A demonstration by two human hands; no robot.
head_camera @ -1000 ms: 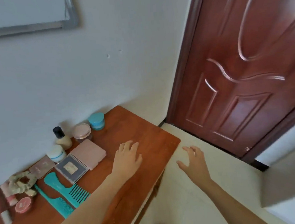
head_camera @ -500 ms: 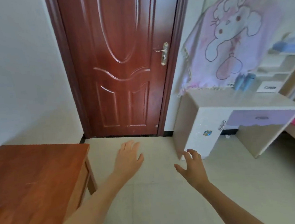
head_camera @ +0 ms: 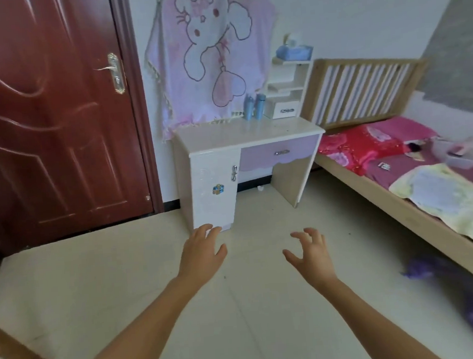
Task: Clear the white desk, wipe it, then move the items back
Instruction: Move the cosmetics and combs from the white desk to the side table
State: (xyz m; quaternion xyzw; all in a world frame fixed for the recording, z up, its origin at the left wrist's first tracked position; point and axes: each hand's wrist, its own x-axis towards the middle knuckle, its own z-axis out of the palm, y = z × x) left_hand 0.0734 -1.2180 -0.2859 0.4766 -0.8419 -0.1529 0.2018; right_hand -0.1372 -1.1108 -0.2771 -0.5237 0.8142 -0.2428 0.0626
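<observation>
The white desk point(head_camera: 215, 138) with a lilac drawer stands against the far wall, between the door and the bed. Two blue bottles point(head_camera: 253, 106) stand at the back of its top, beside a small white shelf unit point(head_camera: 289, 90) that carries a blue tissue box point(head_camera: 294, 52). My left hand point(head_camera: 201, 253) floats over the floor in front of the desk's cabinet, fingers spread and empty. My right hand point(head_camera: 310, 254) hangs to the right of it, fingers curled apart, holding nothing. Both hands are well short of the desk.
A dark red door point(head_camera: 49, 114) is shut at the left. A bed point(head_camera: 416, 176) with pink bedding runs along the right. A corner of the brown wooden table point(head_camera: 20, 358) shows at the bottom left. A purple blurred object point(head_camera: 464, 289) lies on the floor at right.
The view has swung right, from the brown table with toiletries past the door to the white desk and bed. Both hands stay empty and outstretched.
</observation>
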